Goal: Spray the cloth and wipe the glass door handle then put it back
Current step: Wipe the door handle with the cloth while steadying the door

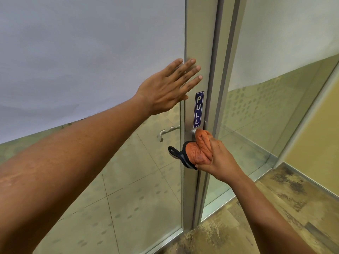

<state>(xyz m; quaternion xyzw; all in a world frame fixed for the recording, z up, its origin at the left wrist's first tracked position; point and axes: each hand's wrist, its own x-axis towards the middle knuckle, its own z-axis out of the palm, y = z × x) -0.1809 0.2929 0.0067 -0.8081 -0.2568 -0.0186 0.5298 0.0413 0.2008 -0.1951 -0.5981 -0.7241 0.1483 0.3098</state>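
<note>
My right hand (219, 159) grips a bunched orange cloth (199, 150) with a black edge and loop. The cloth is pressed against the metal door handle (192, 133), which is mostly hidden behind it. My left hand (168, 88) lies flat with fingers spread on the glass door and its aluminium frame (197, 43), above a blue PULL sticker (198, 109). No spray bottle is in view.
A second handle (167, 132) shows through the glass on the far side of the door. The upper glass is frosted. A fixed glass panel (275, 107) stands to the right, with brown patterned floor (256, 217) below.
</note>
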